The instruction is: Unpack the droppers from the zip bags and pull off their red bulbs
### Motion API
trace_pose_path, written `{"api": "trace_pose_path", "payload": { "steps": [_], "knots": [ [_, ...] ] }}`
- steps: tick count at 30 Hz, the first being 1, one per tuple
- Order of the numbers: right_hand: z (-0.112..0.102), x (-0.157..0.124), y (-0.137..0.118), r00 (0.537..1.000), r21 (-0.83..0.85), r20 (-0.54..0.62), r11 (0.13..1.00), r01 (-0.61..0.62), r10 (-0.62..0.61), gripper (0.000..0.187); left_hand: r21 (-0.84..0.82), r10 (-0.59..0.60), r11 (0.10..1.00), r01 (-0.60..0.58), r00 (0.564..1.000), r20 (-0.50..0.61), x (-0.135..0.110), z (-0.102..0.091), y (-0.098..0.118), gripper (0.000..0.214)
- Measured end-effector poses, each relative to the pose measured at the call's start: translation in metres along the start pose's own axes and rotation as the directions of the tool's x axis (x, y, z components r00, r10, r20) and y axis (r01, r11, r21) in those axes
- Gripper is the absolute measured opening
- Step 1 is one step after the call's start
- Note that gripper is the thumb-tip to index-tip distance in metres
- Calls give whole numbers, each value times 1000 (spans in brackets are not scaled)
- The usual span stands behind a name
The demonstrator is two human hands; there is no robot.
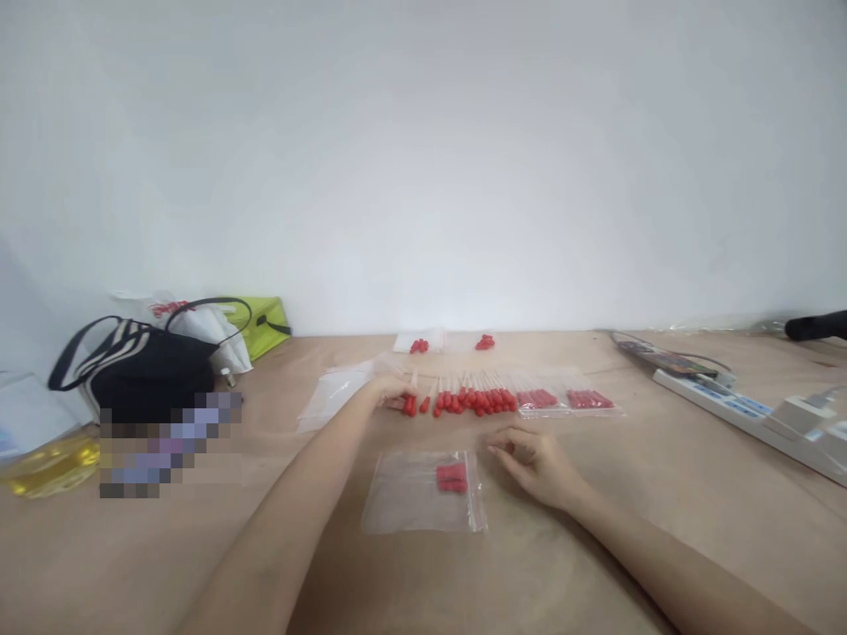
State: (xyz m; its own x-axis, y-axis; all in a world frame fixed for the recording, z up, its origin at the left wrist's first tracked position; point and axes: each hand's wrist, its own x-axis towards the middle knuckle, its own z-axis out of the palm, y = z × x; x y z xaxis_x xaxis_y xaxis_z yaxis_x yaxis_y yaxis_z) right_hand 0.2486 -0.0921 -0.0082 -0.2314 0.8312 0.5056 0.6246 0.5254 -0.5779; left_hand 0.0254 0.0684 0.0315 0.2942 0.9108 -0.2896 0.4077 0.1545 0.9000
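Wooden tabletop (662,467), left hand (393,390) at red-tipped sticks (476,399), flat plastic bag (405,496)

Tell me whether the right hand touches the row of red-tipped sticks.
No, a visible gap separates the right hand from the red-tipped sticks.

No readable text, number or brand name. Red marks on the white bag (228,333) near the table's (662,494) back edge, too small to make out; colourful pattern on the flat case (668,356) toward the right edge, equally illegible.
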Motion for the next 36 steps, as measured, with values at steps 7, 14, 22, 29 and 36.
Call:
{"api": "trace_pose_path", "payload": {
  "steps": [7,14,22,29,36],
  "knots": [
    [10,-1,-13,988,4,97,992,-123,122,13,118,-15,993,20,999,-50,7,16,-9,22],
    [16,-4,-17,976,27,171,990,-140,133,12,279,10,959,45,981,-191,12,15,-22,31],
    [19,-2,-17,966,131,187,970,-206,180,16,402,180,914,-60,947,-268,-24,13,-20,14],
    [19,0,-18,951,161,254,962,-221,176,18,596,565,625,-503,819,99,-124,26,-47,27],
    [30,10,-21,948,90,247,969,-229,201,24,626,426,568,-535,841,332,-142,34,-57,50]
  ]
}}
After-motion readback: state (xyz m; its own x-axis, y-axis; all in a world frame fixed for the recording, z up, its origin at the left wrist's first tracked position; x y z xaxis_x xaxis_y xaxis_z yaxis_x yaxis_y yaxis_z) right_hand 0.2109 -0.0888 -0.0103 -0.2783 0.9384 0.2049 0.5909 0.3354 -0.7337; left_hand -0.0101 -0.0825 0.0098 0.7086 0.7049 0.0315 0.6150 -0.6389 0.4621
